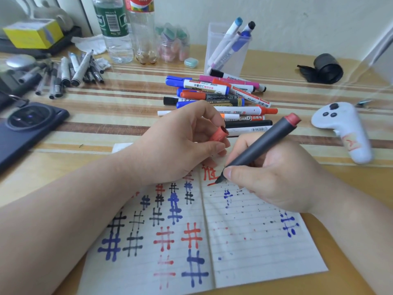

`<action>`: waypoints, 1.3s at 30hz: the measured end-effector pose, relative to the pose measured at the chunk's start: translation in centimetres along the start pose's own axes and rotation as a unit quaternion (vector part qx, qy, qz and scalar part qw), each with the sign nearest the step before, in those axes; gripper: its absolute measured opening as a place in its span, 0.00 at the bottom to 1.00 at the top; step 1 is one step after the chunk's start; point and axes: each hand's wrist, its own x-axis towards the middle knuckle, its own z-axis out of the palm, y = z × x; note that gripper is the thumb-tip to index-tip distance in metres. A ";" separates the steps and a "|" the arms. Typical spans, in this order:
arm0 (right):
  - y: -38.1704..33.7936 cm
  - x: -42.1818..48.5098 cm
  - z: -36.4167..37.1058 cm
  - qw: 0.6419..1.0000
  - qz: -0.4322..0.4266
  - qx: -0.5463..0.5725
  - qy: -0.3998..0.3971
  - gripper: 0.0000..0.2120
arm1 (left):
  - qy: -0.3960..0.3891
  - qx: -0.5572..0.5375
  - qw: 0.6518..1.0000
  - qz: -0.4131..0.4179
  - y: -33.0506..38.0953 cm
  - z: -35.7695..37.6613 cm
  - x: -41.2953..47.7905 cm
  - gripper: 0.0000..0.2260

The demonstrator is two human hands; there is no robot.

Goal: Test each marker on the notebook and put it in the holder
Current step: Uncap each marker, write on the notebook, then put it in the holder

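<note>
The notebook (255, 252) runs off the near edge, and the left hand (180, 145) hides its far left part. The green-labelled bottle (116, 28) is cut off on top.

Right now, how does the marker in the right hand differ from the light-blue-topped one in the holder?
Body: the grey marker is dark with a red end; the light-blue-topped marker is white.
Place: the grey marker is gripped by the right hand, uncapped, tip on the notebook, its red cap in the left hand; the light-blue-topped marker leans in the holder, untouched.
Both slant up to the right.
</note>
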 end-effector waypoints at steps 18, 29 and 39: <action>0.5 -0.1 -0.1 0.996 -0.034 0.066 -0.053 0.03 | 0.003 0.000 1.000 -0.006 0.1 0.1 0.0 0.10; 0.6 -0.1 0.0 0.996 -0.038 0.045 -0.066 0.03 | 0.000 -0.008 1.000 -0.005 0.0 0.1 0.0 0.10; 0.4 0.0 -0.2 0.999 -0.016 0.020 -0.031 0.04 | -0.001 -0.011 1.000 0.003 0.0 0.2 0.0 0.11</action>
